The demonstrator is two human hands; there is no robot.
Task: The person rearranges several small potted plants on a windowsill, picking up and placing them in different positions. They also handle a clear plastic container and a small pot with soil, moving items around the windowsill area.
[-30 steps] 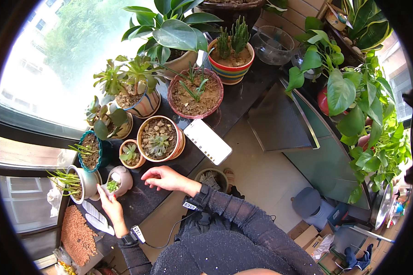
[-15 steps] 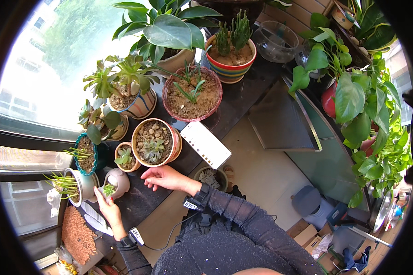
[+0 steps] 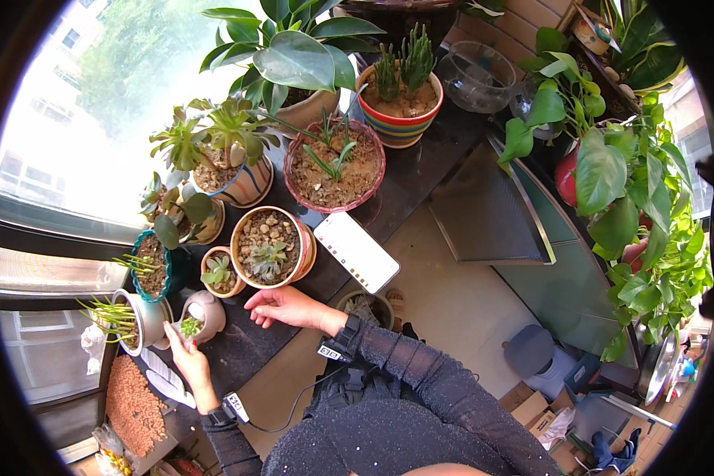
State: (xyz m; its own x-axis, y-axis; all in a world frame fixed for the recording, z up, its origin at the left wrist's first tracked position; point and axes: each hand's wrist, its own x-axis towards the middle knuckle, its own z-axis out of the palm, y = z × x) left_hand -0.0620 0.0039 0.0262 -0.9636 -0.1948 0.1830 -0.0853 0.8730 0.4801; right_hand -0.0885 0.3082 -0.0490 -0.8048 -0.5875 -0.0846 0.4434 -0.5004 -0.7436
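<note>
Bringing our left hand (image 3: 190, 366) up against a small rounded pot (image 3: 209, 314), we have its fingers stretched along the near side; whether they grip it or merely touch, we cannot tell. The pot is smooth, pale pinkish and bulbous, with a bright green succulent (image 3: 189, 326) at its mouth, and it sits on the dark, glossy counter (image 3: 250, 353), just beside a pale glazed pot (image 3: 151, 321) of thin, spiky green stems. Our right hand (image 3: 282, 308) hangs free to the right of it, fingers loosely curled and clasping nothing.

Near our right hand we see a little terracotta-coloured pot (image 3: 235, 286) with a rosette, and a wider banded pot (image 3: 307, 252) filled with coarse, lumpy stones around a grey-green succulent (image 3: 268, 262). A teal pot (image 3: 167, 278) has a scalloped rim. Further off, a reddish bowl-shaped planter (image 3: 293, 189) with a wavy edge holds crumbly brown soil, close to a horizontally striped pot (image 3: 404, 124) and a clear glass bowl (image 3: 477, 79). Rough orange-brown granules (image 3: 135, 408) lie heaped at our left.

Our sleeves (image 3: 420, 365) are sheer and dark. White tags (image 3: 236, 407) at both wrists carry blocky black printing, and the flat phone (image 3: 357, 252) shows small dark marks on a white screen, too tiny to make out.
</note>
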